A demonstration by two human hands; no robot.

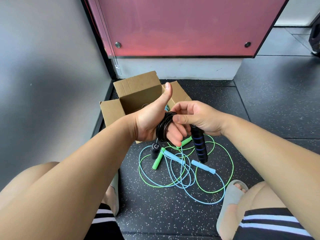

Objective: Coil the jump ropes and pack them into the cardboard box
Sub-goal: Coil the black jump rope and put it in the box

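1. the cardboard box [138, 94] stands open on the speckled dark floor [155, 210] against the grey wall, flaps spread; something light blue shows inside it, too hidden to tell more.
2. the left hand [152, 123] is held up in front of the box, thumb raised, its grip holding the black jump rope [163, 127], which is coiled in many turns around the fingers.
3. one black handle [154, 151] hangs from the coil just below the left hand.
4. the green jump rope [214, 148] and the blue jump rope [203, 166] lie loose and tangled together on the floor below the hands, near the box, not in it.
5. the right hand [199, 118] touches the coil with thumb and forefinger, its grip closed on the top of the other black handle with blue rings [200, 146], which points down.
6. a foot in a grey slide sandal [230, 201] rests on the floor just beside the ropes.
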